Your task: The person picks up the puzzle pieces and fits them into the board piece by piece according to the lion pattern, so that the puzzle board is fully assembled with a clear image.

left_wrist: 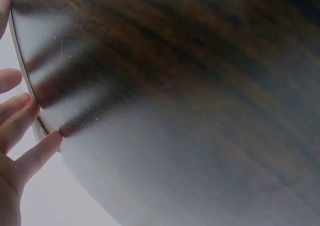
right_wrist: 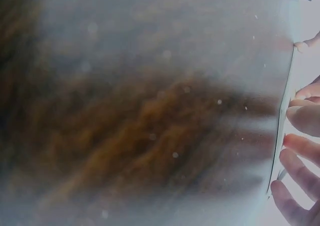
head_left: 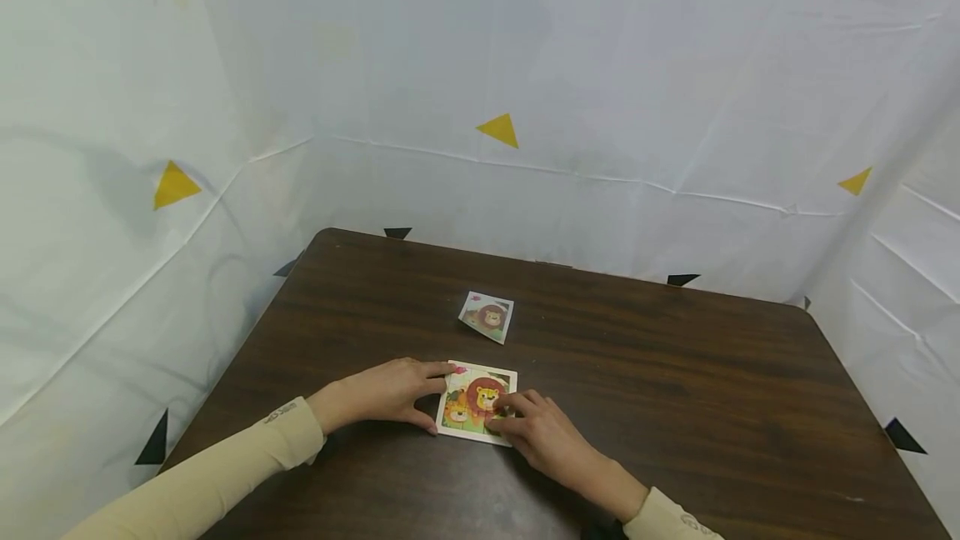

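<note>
In the head view a small lion picture puzzle (head_left: 468,426) with a white border lies on the dark wooden table (head_left: 675,390). My left hand (head_left: 390,394) rests at its left side, index fingertip at the upper left corner and thumb near the lower left one. My right hand (head_left: 547,440) reaches over the right edge, with thumb and index fingertips touching the picture beside the lion's face. Both wrist views show the board edge-on, with fingertips along it: the left hand (left_wrist: 20,141) low at the left, the right hand (right_wrist: 300,176) at the right.
A printed card (head_left: 486,317) with a similar lion picture lies behind the puzzle, its near left edge lifted a little. White sheeting (head_left: 600,65) with yellow and black triangle markers hangs around the table's back and sides.
</note>
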The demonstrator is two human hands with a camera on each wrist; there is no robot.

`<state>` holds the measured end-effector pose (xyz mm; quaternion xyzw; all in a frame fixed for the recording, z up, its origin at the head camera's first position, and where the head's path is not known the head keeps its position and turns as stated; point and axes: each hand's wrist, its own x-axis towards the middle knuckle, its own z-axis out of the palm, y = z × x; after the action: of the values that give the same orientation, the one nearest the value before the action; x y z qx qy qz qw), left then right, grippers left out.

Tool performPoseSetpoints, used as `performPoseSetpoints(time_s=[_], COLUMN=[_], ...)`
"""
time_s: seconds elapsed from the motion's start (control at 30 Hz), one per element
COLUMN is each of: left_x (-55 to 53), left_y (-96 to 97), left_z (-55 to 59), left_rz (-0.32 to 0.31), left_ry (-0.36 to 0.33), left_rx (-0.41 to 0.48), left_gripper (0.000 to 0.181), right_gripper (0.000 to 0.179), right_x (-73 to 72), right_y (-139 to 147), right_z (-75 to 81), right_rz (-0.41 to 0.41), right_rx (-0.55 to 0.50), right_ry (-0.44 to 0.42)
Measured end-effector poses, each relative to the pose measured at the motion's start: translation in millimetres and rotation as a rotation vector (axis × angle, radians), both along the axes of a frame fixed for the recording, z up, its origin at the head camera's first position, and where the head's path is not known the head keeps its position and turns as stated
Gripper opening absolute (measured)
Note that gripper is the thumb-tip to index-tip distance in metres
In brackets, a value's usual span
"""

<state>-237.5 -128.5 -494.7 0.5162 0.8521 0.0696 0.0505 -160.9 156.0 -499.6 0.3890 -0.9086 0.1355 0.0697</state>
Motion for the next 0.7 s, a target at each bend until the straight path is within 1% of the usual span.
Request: performPoseSetpoints(time_s=[0.27, 0.5, 0.6, 0.7], left_x=[-2.3, -3.2, -3.1, -4.3], left_y=[2.3, -3.7, -5.9, -7.1], left_z=[-3.8, -6.2, -6.8, -6.1], left_rz=[-0.015, -0.039, -0.019, 0.026], left_ry=[0.008, 0.037, 0.019, 0.002], left_rx=[0.01, 0.048, 0.059, 0.047], left_gripper=[0.066, 0.068, 0.07, 0.068], right_gripper=[0.024, 0.022, 0.022, 0.023], right_x=[-1.1, -3.9, -7.1, -12.1], right_y=[5, 0, -1, 0], right_z=[-1.0, 1.1, 4.3, 7.9], right_rz=[0.026, 0.066, 0.08, 0.077], right_rx=[0.001, -0.024, -0.024, -0.02], right_ry=[0.015, 0.038, 0.041, 0.041])
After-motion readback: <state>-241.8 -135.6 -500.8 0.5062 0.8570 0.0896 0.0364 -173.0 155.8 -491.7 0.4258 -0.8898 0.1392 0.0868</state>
